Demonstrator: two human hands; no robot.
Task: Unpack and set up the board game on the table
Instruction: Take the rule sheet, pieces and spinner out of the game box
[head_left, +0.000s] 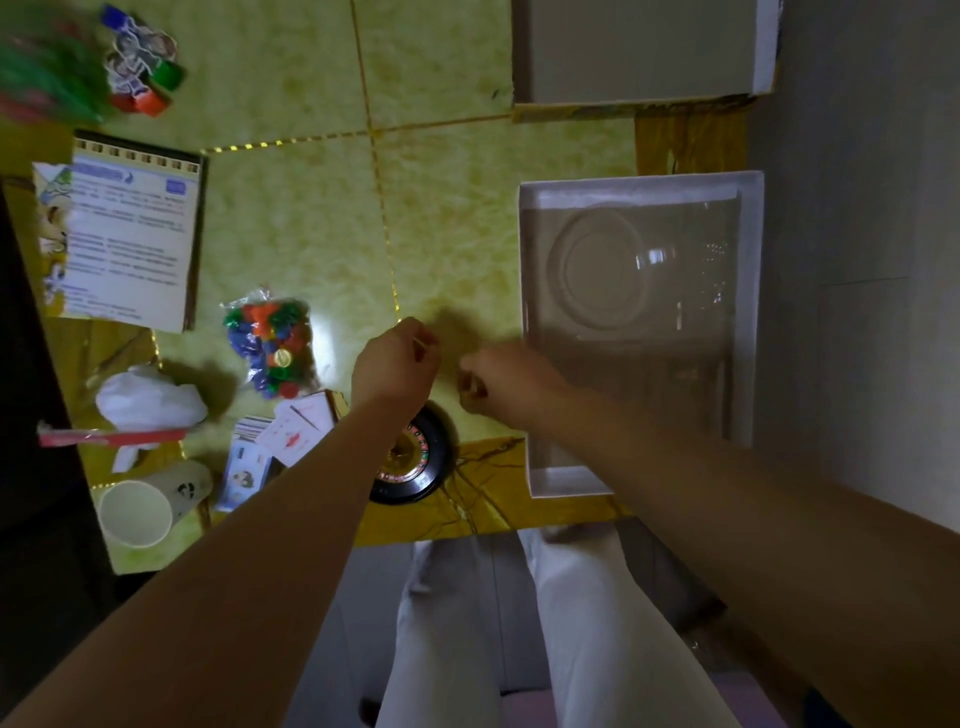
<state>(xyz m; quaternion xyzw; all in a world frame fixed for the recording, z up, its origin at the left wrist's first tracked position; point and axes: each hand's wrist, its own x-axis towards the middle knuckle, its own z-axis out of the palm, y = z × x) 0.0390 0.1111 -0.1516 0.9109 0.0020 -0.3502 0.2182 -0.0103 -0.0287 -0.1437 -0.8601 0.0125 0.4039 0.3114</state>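
Hands hover close together over the near edge of the board (441, 208), which lies unfolded on the table (688, 137). The left hand (397, 364) has its fingers curled and pinches a thin pale strip (418, 341) at its fingertips. The right hand (501, 382) is also curled, knuckles toward the left one; whether it holds anything cannot be told.

Under the left forearm sits a black roulette wheel (426, 457), partly hidden, at the board's near edge. Just left of it lie loose cards (298, 428), and beyond them a clear bag (267, 343) of coloured chips rests on the board. A leaflet (132, 234) lies further left, and blurred standees (140, 67) with coloured bases stand at the far left corner.

To the right, the box tray (748, 312) rests on the table beside the board, with a clear moulded insert inside. The lid (639, 52) lies beyond it, inside up. At the near left are a crumpled tissue (150, 400) and a paper cup (137, 512) on its side.
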